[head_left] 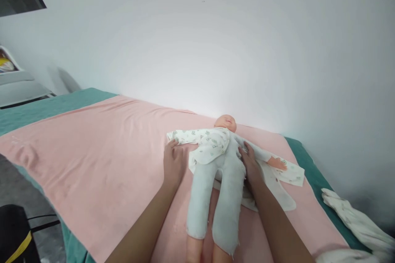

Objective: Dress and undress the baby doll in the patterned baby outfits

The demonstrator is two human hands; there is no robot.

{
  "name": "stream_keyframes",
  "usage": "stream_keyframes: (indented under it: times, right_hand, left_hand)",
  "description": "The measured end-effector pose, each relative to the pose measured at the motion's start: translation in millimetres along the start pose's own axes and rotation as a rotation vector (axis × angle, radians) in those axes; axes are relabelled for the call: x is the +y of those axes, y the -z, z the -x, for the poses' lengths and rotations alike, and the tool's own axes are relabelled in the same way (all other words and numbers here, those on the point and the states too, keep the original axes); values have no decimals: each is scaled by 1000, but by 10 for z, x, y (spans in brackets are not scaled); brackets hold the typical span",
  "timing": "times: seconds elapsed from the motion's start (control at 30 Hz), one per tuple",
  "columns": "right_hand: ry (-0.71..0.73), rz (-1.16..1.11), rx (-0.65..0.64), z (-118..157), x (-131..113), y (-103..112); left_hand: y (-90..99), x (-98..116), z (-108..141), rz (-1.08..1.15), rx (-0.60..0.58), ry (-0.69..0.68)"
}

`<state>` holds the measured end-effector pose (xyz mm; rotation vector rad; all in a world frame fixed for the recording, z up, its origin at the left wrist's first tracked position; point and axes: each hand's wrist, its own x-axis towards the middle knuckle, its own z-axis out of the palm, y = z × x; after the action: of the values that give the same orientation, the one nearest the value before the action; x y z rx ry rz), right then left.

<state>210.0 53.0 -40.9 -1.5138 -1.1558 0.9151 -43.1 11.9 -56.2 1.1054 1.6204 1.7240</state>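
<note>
A doll (225, 122) lies on its back, head toward the wall, with a stuffed pale cloth body and legs. A white patterned baby top (212, 144) covers one arm and part of its chest; the other half lies spread under and beside the body, its sleeve (294, 173) beneath the doll's bare hand (277, 162). At the left cuff, my left hand (174, 163) has its fingertips curled on the sleeve edge. My right hand (251, 166) rests against the doll's side below the uncovered arm, thumb and fingers apart.
The doll is on a pink sheet (92, 164) over a green cover (70, 100), against a white wall. Crumpled white cloth (354, 213) lies at the right edge. At lower left stands a black object with a yellow band (18, 248); a white object (21, 88) is at far left.
</note>
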Motion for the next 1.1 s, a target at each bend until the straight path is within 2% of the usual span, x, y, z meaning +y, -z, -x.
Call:
stream_keyframes:
  times: [0.13,0.2,0.37,0.47,0.53,0.7,0.8,0.87,0.97,1.1]
  right_hand:
    - [14,6,-17,13,-7,4]
    - [19,6,-30,18,-11,8]
    - [38,-1,-32,25,-5,11]
    - [43,-6,-34,19,7,8]
    - [36,-4,-28,14,11,6]
    - [-9,-7,-17,5,-4,2]
    - [-12,-26,-15,-9,-3,-4]
    - [4,-26,-8,-27,11,-9]
    - [25,-28,1,-65,44,-18]
    - [-16,-40,9,-100,70,-32]
  left_hand:
    - [17,152,244,103,-358,45]
    - [22,197,278,138,-457,65]
    - [0,282,262,191,-470,90]
    - [-29,286,285,143,-449,71]
    - [-29,256,321,28,-432,-47]
    - [73,153,407,-242,-396,-647]
    - [124,144,424,-296,-384,-882]
    - [124,163,425,-317,-381,-933]
    - [87,206,418,-321,-373,-914]
    - [-3,266,406,-326,-436,-931]
